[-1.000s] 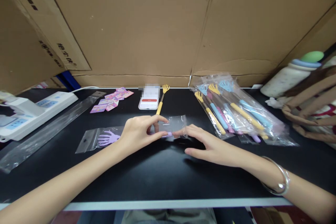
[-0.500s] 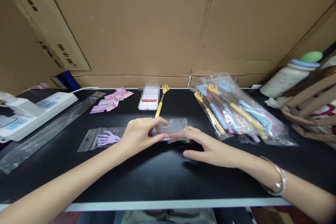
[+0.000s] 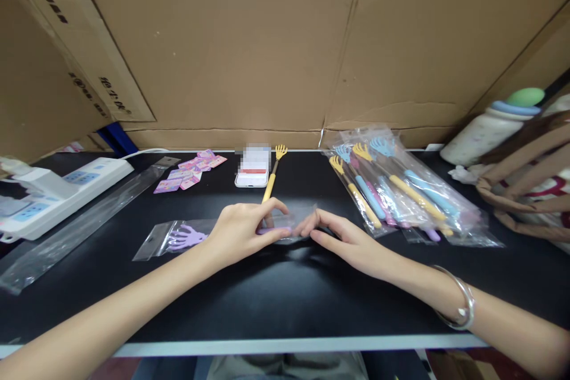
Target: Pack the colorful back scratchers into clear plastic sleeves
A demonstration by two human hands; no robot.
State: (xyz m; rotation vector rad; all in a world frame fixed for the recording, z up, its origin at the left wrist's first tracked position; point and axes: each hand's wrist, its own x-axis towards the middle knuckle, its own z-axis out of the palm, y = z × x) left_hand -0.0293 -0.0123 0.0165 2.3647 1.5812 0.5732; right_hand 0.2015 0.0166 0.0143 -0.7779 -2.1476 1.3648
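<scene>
A purple back scratcher (image 3: 187, 238) lies sideways inside a clear plastic bag (image 3: 150, 243), its claw end to the left. My left hand (image 3: 243, 228) is closed over the bagged scratcher, thumb and fingers around the purple handle end. At the bag's right end, my right hand (image 3: 350, 244) has its thumb and fingers drawn together on the clear film; the exact contact is blurred. Beneath my left forearm and hand, the middle of the scratcher is hidden. Just beyond my left hand lies a yellow back scratcher (image 3: 269, 187), unbagged, with its claw pointing away.
A phone (image 3: 252, 178) and several pink cards (image 3: 189, 172) lie toward the back. At left are a long clear sleeve (image 3: 89, 219) and a power strip (image 3: 71, 190). Several bagged back scratchers (image 3: 396, 184), a bottle (image 3: 487, 133) and a brown bag (image 3: 525, 190) occupy the right.
My right hand's thumb and fingers have come together at the bag's end, where they were apart before. That raised end of film now lies lower, and the purple handle end shows more.
</scene>
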